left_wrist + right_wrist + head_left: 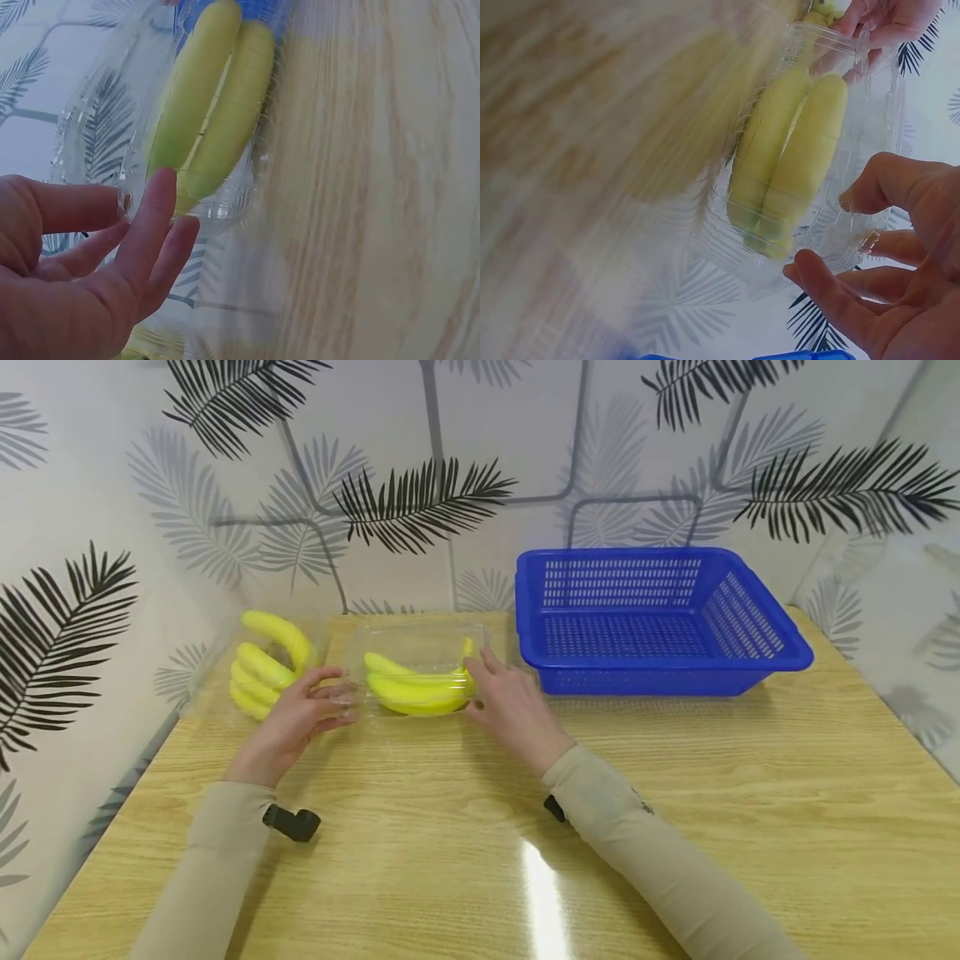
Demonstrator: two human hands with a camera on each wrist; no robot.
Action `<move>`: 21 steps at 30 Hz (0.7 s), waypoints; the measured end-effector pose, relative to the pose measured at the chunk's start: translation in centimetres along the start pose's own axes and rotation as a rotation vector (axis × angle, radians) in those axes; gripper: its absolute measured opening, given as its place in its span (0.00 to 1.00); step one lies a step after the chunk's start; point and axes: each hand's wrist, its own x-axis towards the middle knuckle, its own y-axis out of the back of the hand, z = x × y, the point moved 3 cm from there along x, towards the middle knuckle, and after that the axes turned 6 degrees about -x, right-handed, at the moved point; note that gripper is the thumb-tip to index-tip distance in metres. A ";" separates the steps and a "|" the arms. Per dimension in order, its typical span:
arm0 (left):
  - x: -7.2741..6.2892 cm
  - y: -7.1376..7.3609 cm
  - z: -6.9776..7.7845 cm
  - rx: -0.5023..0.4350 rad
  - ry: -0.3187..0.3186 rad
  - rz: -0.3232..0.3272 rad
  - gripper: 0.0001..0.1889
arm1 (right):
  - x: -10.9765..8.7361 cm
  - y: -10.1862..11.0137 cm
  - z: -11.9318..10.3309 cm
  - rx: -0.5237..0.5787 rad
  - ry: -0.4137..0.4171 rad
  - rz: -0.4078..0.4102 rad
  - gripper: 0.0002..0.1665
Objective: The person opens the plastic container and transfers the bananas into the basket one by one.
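Note:
A clear plastic container [420, 639] stands on the table near the wall, with yellow bananas [420, 693] inside it. My left hand [296, 718] holds its left end; the left wrist view has the thumb and fingers around the container's edge [129, 187]. At the opposite end, my right hand [513, 706] grips the container between thumb and fingers, as the right wrist view shows with its bananas [802, 150]. Whether the lid is fastened I cannot tell. Beyond the left hand lies a bunch of bananas [258, 668], apparently in another clear container, partly covered by that hand.
A blue plastic basket [667, 681] with slotted walls sits to the right of my right hand, against the wall. The wooden table [420, 860] extends toward me. A leaf-patterned wall [480, 568] closes off the back and sides.

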 end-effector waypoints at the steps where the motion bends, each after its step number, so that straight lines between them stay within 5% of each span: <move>1: 0.0 -0.1 0.0 0.005 -0.003 0.000 0.29 | 0.0 0.0 0.0 -0.013 0.004 0.001 0.29; 12: 0.0 -0.4 0.2 0.079 0.000 0.005 0.33 | 0.5 0.7 0.0 -0.050 0.016 -0.025 0.16; 21: -0.1 -0.2 0.2 0.090 0.007 0.015 0.34 | 0.6 1.7 0.2 0.021 0.003 -0.044 0.17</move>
